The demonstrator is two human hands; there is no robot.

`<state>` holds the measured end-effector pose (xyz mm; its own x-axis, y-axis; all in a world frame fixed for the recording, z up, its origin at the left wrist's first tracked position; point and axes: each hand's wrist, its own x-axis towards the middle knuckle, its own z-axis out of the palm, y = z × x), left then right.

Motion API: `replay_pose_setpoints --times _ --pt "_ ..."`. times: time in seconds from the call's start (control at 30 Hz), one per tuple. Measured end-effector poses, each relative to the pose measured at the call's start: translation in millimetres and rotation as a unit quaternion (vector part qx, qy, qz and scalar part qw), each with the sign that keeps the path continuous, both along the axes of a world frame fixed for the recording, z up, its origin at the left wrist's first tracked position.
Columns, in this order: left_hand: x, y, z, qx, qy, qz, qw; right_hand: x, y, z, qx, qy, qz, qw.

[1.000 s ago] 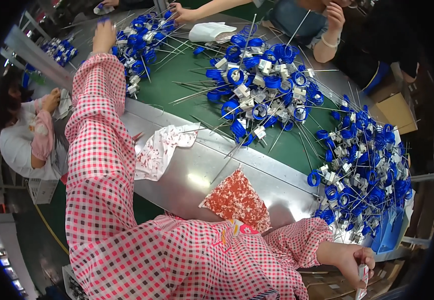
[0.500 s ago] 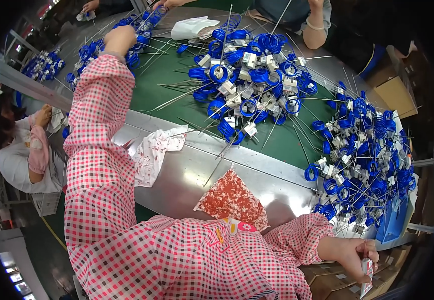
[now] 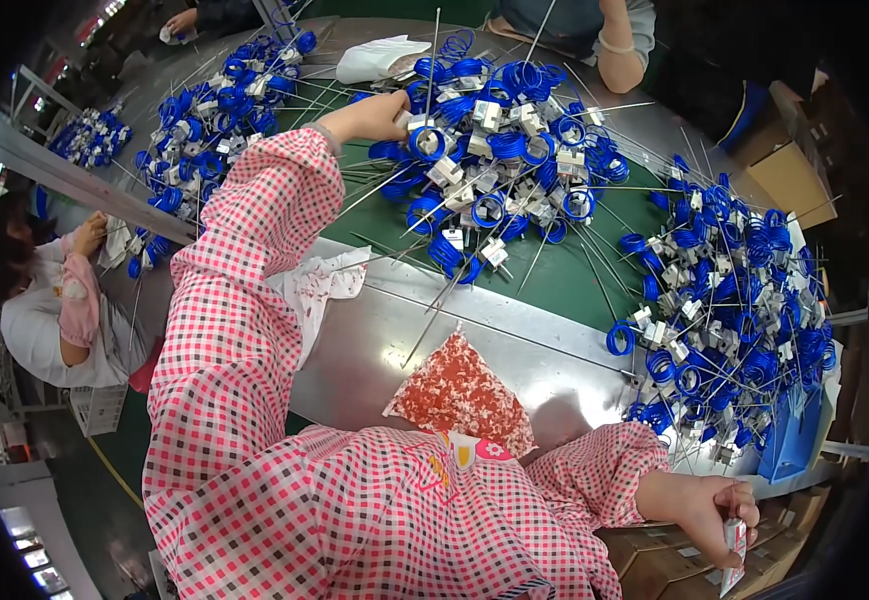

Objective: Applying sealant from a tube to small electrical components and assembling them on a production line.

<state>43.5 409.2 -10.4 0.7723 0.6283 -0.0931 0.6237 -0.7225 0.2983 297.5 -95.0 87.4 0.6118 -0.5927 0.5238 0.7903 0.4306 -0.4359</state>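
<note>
My left hand (image 3: 375,118) reaches forward to the left edge of the middle pile of blue wire coils (image 3: 505,150), which have small white blocks and long thin metal rods. Its fingertips meet the pile near a white block, and their grip is hidden. Low on the right, my right hand (image 3: 703,512) is closed around a small flat white piece with red marks (image 3: 734,556), held upright beyond the table edge. A stained white cloth (image 3: 330,285) lies under my left forearm. Before my chest rests a red-and-white mottled cloth (image 3: 465,392).
More coils are heaped at the right (image 3: 730,320) by a blue bin (image 3: 793,440), and at the left (image 3: 220,125). A white bag (image 3: 380,60) lies behind the middle pile. Across the table sits a person (image 3: 623,55); another works at the left (image 3: 65,300). Cardboard boxes (image 3: 790,180) stand far right.
My left hand has moved right from the left heap to the middle pile. The right hand keeps its place with the small white piece. The far hand at the top left has withdrawn.
</note>
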Motion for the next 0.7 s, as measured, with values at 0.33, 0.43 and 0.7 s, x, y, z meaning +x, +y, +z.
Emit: replay_pose_setpoints --times 0.33,0.43,0.7 --pt "-22 -5 9 0.057 -0.111 -0.023 0.992 -2 -2 1 0.012 0.016 0.016 1.000" --pt "-20 -5 13 0.047 -0.095 -0.012 0.994 1 -6 -1 0.020 0.011 0.014 1.000" --pt "-50 -29 75 -0.077 -0.096 0.082 0.989 7 -8 -3 0.050 0.015 0.031 0.998"
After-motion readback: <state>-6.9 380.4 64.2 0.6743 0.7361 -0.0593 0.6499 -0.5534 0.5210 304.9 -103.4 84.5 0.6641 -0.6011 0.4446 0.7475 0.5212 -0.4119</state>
